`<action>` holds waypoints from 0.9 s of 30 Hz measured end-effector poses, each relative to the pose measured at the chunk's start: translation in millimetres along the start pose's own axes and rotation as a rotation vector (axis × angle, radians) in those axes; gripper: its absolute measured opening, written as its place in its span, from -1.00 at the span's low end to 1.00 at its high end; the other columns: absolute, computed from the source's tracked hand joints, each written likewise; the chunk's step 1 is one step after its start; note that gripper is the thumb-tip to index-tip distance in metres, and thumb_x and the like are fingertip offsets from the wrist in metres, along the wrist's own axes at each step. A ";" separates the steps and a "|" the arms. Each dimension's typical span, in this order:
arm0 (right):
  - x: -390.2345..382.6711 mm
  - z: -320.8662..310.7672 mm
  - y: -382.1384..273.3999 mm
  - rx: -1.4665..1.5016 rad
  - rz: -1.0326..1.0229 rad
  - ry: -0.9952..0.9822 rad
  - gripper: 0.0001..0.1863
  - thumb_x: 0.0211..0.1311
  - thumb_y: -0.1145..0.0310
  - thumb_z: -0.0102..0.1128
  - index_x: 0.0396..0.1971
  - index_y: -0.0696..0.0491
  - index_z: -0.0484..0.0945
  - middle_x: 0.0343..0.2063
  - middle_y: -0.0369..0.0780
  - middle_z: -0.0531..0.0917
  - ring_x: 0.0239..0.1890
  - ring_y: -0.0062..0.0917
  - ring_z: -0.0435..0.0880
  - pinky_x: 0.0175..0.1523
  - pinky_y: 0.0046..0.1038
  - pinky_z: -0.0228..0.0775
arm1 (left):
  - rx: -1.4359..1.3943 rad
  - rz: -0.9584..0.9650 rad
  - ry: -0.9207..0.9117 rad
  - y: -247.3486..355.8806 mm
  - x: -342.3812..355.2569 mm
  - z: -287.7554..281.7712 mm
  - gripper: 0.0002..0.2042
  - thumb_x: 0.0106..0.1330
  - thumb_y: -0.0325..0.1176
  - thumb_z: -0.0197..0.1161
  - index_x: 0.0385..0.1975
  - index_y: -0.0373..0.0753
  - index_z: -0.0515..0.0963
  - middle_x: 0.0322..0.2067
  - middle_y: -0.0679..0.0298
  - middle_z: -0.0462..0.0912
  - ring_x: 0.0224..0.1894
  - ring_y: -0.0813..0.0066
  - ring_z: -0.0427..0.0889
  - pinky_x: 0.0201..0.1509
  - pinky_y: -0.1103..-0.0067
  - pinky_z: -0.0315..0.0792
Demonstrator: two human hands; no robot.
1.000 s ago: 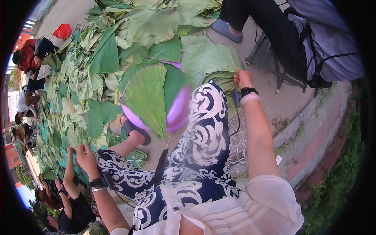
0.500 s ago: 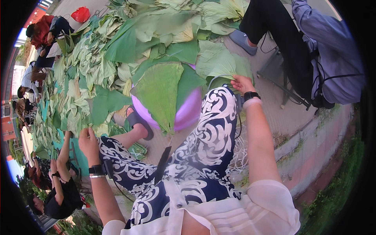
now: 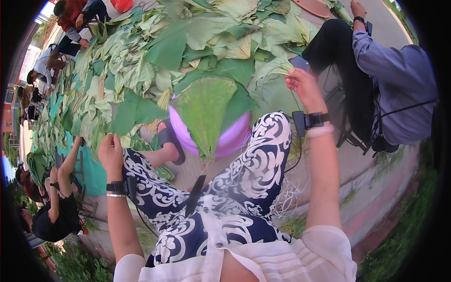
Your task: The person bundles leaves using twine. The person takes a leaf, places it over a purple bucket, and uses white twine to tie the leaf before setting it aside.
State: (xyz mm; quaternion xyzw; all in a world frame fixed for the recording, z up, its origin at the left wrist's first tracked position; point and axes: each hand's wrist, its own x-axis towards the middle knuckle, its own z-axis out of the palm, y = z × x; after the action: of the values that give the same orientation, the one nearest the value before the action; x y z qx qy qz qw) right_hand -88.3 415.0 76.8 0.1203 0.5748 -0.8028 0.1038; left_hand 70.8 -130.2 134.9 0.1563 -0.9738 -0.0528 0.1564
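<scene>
Outdoors over heaped green leaves, my right hand [image 3: 300, 84] pinches a thin, limp, tear-prone green leaf [image 3: 277, 70] by its edge; my left hand [image 3: 110, 152] curls shut, holding something I cannot tell.

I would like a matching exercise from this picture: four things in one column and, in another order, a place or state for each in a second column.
Things:
1. right hand
2. left hand
3. purple basin
4. sandal

Places or states:
a. on a foot, just left of the basin
b. pinches the edge of a pale green leaf
c. has large green leaves lying across its top
d. raised above the left knee, at the edge of the leaf pile

Pairs: 1-b, 2-d, 3-c, 4-a
</scene>
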 end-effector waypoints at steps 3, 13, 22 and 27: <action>-9.7 29.2 -31.4 0.080 -0.054 -0.060 -0.78 0.11 0.38 0.20 -0.25 0.12 0.49 -0.36 -0.22 0.62 -0.39 -0.59 0.58 -0.23 -0.58 0.40 | -0.063 0.000 0.031 -1.3 -2.1 -0.2 -0.82 0.22 -0.29 0.10 -0.49 -0.28 0.49 -0.50 0.15 0.53 -0.46 0.18 0.55 -0.38 0.38 0.37; -37.6 104.1 -96.9 0.315 -0.273 -0.263 -0.80 0.17 0.44 0.12 -0.21 0.17 0.47 -0.36 -0.20 0.59 -0.39 -0.61 0.54 -0.19 -0.56 0.39 | -0.080 -0.021 0.073 -5.0 -3.1 3.5 -0.82 0.20 -0.29 0.12 -0.50 -0.27 0.48 -0.52 0.15 0.53 -0.48 0.16 0.53 -0.40 0.37 0.36; -54.4 146.4 -119.4 0.239 -0.574 -0.253 -0.76 0.17 0.45 0.13 -0.16 0.19 0.45 -0.29 -0.22 0.58 -0.37 -0.61 0.54 -0.19 -0.56 0.38 | -0.135 -0.022 0.117 -10.3 -10.2 2.2 -0.81 0.20 -0.30 0.11 -0.54 -0.28 0.45 -0.55 0.16 0.48 -0.50 0.14 0.48 -0.43 0.36 0.32; -63.0 173.7 -88.2 -0.204 -0.807 0.019 -0.78 0.15 0.50 0.15 -0.20 0.21 0.50 -0.29 -0.26 0.58 -0.41 -0.63 0.56 -0.27 -0.62 0.39 | -0.123 -0.020 0.120 -11.5 -11.6 2.0 -0.80 0.20 -0.29 0.11 -0.55 -0.29 0.45 -0.54 0.15 0.49 -0.49 0.12 0.48 -0.43 0.35 0.31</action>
State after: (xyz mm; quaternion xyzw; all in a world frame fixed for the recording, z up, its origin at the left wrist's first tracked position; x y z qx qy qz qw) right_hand -68.2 280.1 229.6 -0.1181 0.6534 -0.7167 -0.2130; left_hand 83.9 -137.3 128.0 0.1591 -0.9560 -0.1048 0.2231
